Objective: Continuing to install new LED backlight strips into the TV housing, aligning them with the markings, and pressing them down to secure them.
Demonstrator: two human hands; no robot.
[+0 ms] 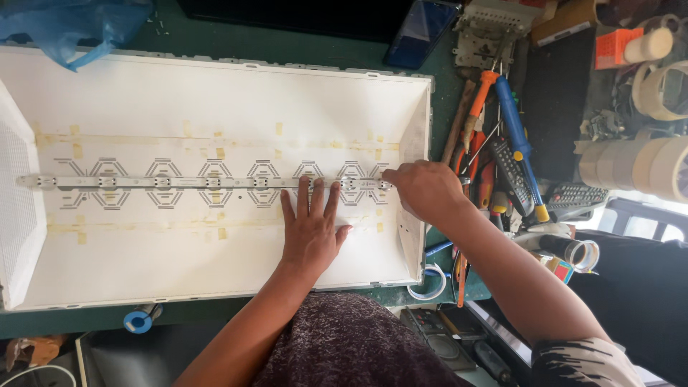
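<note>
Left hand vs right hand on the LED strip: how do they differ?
The left hand lies flat, fingers spread, pressing the LED strip mid-panel; the right hand is curled, pinching the strip's end by the white tray wall. Left comes from below, right from the side. Both are bare and touch the strip.

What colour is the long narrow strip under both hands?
White, the long narrow strip; clearest in the head view.
</note>
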